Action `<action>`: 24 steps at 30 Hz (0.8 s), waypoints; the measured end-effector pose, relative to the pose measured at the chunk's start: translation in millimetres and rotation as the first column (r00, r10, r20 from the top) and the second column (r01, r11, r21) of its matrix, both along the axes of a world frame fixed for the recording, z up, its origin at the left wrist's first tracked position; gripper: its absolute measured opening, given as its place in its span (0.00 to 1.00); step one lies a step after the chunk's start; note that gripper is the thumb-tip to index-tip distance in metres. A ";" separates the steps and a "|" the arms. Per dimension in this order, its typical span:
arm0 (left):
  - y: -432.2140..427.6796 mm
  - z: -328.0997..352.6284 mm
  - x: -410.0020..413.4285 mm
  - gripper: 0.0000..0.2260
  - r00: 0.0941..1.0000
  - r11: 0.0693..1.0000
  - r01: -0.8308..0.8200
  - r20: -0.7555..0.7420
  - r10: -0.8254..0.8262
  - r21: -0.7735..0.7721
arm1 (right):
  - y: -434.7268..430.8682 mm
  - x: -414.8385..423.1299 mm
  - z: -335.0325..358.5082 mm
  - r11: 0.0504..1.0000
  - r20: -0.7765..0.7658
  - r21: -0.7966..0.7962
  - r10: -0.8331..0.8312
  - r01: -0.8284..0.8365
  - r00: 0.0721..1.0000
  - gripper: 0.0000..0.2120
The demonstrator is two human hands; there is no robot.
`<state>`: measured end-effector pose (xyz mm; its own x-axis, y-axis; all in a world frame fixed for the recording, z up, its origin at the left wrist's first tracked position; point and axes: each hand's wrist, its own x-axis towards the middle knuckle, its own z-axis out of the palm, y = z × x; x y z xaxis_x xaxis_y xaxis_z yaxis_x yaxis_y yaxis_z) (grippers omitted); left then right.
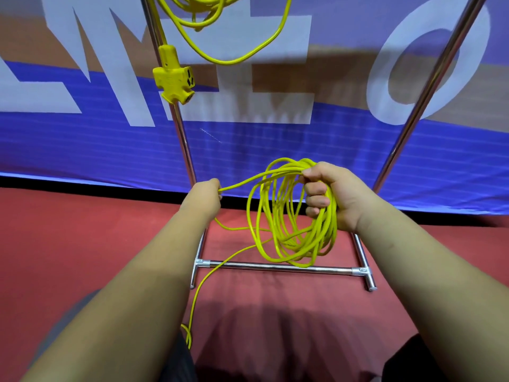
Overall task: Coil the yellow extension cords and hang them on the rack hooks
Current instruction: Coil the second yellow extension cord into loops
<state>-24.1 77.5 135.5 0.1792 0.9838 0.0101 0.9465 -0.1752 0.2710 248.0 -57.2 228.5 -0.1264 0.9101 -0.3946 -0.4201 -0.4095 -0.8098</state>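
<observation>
Seeming light, springy, the coil [327, 235] is being clamped by the right grip [336, 197], its strand [248, 181] pinched by the left grip [205, 195].

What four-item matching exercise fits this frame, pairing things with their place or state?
Things:
1. right hand
2. left hand
3. outlet block
4. base bar

Place or state:
A. lies low across the red floor
B. hangs beside the left rack pole
C. grips the coil of yellow loops
D. pinches a single strand leading to the coil

Pairs: 1-C, 2-D, 3-B, 4-A.
</observation>
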 end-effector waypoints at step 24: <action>-10.7 4.5 -6.7 0.18 0.872 0.961 -0.211 0.410 0.267 -0.176 | -7.7 33.8 5.1 0.918 -0.289 0.050 -0.364 0.393 0.885 0.10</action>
